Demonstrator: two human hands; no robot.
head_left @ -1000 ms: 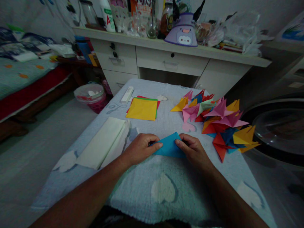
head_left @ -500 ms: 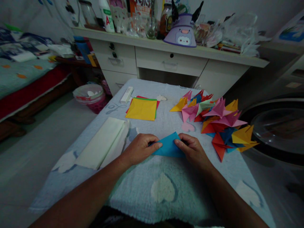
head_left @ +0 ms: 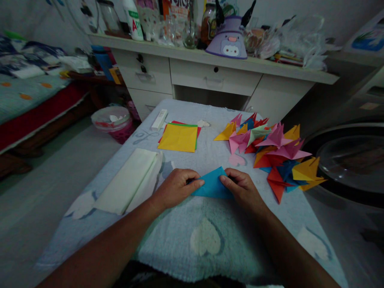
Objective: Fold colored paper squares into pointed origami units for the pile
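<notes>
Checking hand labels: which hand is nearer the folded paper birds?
Right. The right hand is on the person's side of the paper birds, apart from them; the left hand, at the left end of the blue paper, is farther left.

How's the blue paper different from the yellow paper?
The blue paper is folded, with a slanting top edge; the yellow paper lies flat and squarish. The left fingers and right fingers hold the blue paper; no hand touches the yellow paper. Both are brightly coloured.
</notes>
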